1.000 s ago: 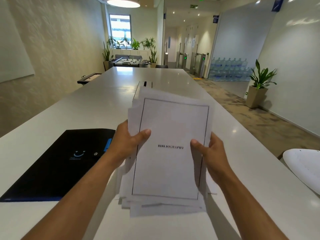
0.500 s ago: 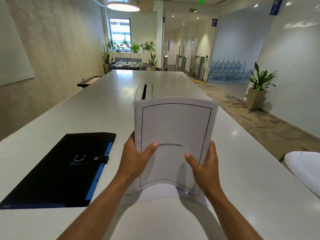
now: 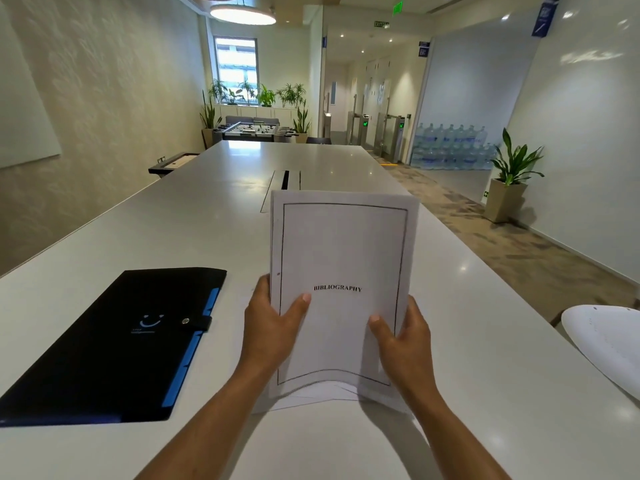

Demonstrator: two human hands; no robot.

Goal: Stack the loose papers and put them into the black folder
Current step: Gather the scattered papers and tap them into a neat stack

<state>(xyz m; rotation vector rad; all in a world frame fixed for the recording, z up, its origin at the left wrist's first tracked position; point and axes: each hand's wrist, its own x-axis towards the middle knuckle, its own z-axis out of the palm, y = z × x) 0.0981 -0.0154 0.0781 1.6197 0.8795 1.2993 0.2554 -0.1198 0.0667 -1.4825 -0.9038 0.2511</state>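
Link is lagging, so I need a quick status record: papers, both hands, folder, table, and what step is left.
papers: stack held upright, bottom edge on the table, top sheet reads BIBLIOGRAPHY, lower sheets poke out unevenly
left hand: grips stack's left edge, thumb on front
right hand: grips right edge, thumb on front
black folder: flat on the table left of the hands, snap strap closed
table: long, white
step left: open folder, insert stack

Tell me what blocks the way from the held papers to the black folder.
Nothing lies on the table between the papers and the black folder. The folder itself is closed, its strap snapped shut.
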